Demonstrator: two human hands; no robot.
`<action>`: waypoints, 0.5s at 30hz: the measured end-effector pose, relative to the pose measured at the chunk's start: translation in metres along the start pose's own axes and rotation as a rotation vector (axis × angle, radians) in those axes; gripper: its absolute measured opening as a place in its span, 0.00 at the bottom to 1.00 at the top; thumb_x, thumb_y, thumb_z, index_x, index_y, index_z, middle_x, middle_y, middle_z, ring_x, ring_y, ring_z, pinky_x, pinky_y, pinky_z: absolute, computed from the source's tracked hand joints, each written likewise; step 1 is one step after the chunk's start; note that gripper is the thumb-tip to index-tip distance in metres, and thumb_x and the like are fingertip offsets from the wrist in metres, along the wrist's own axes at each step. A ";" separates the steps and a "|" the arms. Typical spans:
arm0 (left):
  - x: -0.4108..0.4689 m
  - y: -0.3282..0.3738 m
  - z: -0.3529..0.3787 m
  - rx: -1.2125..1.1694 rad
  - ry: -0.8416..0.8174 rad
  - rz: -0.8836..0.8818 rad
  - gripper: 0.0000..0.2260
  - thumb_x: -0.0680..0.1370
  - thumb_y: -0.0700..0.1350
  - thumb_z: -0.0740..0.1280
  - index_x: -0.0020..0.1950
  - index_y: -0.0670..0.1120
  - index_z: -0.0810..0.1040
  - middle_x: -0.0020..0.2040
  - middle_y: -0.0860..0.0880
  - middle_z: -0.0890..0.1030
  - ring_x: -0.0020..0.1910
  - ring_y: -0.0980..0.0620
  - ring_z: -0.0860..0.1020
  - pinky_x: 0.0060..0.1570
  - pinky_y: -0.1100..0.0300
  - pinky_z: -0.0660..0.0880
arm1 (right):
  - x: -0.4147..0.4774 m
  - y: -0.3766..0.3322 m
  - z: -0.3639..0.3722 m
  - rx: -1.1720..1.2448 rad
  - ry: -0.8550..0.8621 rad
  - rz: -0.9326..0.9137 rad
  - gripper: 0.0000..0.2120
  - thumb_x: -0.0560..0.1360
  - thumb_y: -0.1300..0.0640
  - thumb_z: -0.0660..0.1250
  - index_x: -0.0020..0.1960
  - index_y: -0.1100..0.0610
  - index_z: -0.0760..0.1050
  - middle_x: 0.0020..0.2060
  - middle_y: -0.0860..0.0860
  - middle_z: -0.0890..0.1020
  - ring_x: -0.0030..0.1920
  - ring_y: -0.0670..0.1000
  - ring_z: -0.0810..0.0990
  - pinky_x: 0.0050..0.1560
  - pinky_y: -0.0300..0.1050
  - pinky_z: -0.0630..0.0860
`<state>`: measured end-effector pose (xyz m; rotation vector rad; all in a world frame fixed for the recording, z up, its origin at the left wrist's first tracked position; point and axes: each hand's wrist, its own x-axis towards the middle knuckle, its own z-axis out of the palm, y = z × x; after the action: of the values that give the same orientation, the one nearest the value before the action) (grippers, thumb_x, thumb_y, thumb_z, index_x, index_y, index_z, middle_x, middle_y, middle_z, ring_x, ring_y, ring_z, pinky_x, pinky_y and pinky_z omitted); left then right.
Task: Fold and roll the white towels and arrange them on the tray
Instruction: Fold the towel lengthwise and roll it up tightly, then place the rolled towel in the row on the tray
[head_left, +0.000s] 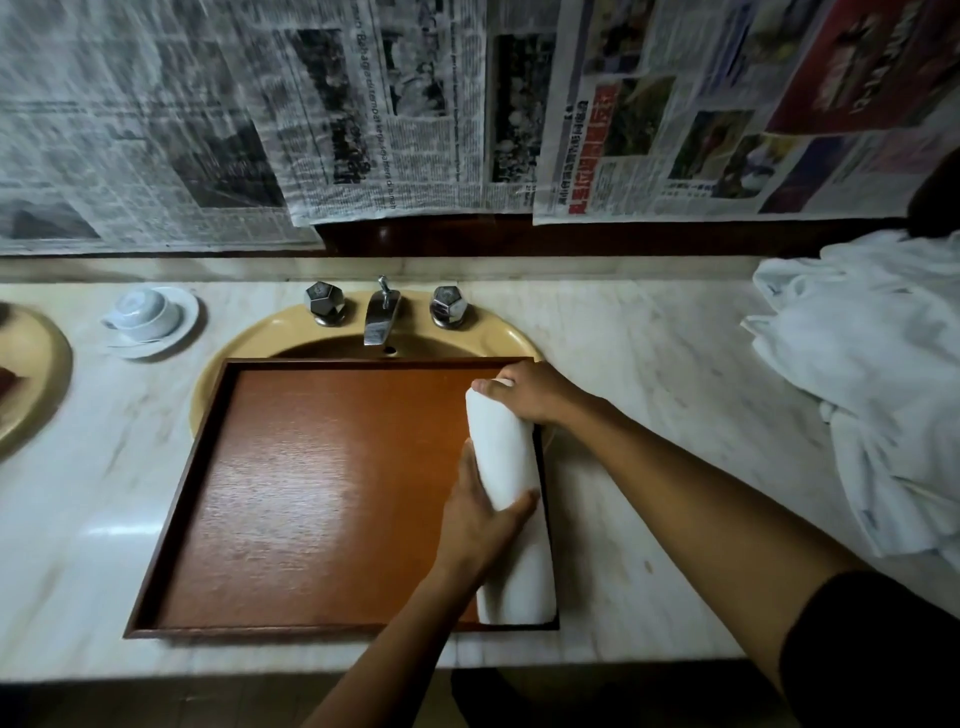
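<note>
While at tray's (311, 499) right wall, rolled towel (501, 447) (white) between hands (480, 525)

Rolled white towel (506, 457), perhaps two, lies rightmost in wooden tray (322, 493).

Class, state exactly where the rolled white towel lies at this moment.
In the head view, the rolled towel lies along the right edge of the wooden tray, the left hand gripping its middle and the right hand its far end.
</note>
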<state>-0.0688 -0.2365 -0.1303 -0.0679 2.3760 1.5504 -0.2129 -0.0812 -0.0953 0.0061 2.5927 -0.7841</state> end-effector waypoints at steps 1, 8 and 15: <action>-0.001 0.000 0.002 -0.009 0.005 -0.002 0.41 0.75 0.57 0.76 0.80 0.55 0.56 0.69 0.54 0.73 0.61 0.55 0.75 0.46 0.73 0.72 | 0.000 0.000 0.002 -0.010 0.002 0.010 0.31 0.77 0.29 0.61 0.56 0.56 0.81 0.55 0.54 0.83 0.55 0.54 0.81 0.53 0.48 0.76; 0.014 -0.007 0.000 0.190 -0.041 -0.041 0.41 0.70 0.66 0.74 0.76 0.51 0.64 0.62 0.50 0.69 0.61 0.50 0.70 0.60 0.52 0.74 | -0.014 0.014 0.015 0.077 0.147 0.030 0.26 0.83 0.37 0.58 0.61 0.58 0.80 0.58 0.57 0.83 0.61 0.57 0.80 0.59 0.49 0.74; 0.024 -0.006 -0.012 -0.065 -0.120 -0.033 0.44 0.69 0.55 0.80 0.80 0.59 0.59 0.67 0.54 0.74 0.60 0.55 0.77 0.56 0.53 0.80 | -0.047 0.041 0.031 0.290 0.242 0.124 0.20 0.84 0.47 0.61 0.74 0.50 0.72 0.71 0.52 0.77 0.68 0.55 0.76 0.66 0.48 0.73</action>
<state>-0.0933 -0.2471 -0.1382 -0.0273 2.2224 1.5710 -0.1525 -0.0570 -0.1210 0.3651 2.6412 -1.1664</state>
